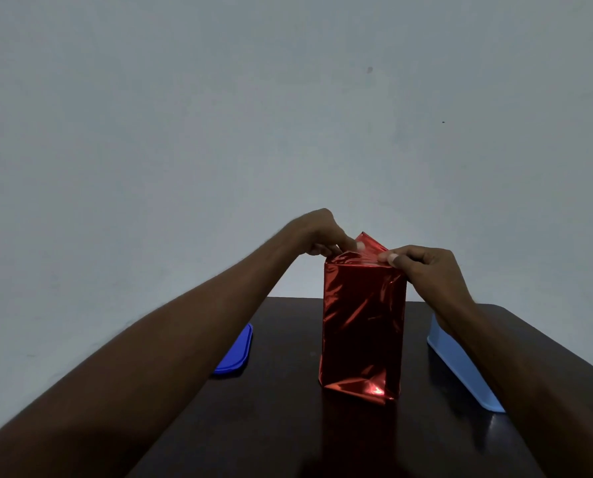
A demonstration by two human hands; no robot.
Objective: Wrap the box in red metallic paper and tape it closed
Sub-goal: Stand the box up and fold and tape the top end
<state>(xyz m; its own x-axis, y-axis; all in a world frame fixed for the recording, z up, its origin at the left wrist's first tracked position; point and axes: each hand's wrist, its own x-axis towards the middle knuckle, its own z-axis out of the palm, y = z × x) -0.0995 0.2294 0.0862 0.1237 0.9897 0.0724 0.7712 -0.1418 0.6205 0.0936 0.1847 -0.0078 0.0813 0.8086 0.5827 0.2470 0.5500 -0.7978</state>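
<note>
The box (pixel 362 326), wrapped in red paper (pixel 367 244), stands upright mid-bench (pixel 281 391). Left hand (pixel 317 232) and right hand (pixel 426 267) pinch the paper's top folds with curled fingers (pixel 390 258). A blue lid (pixel 236 353) lies left, a pale tub (pixel 460 367) right.

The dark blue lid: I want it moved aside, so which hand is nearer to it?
Left. The left hand works the wrapped box top, on the dark blue lid side; the right hand is across the box.
</note>
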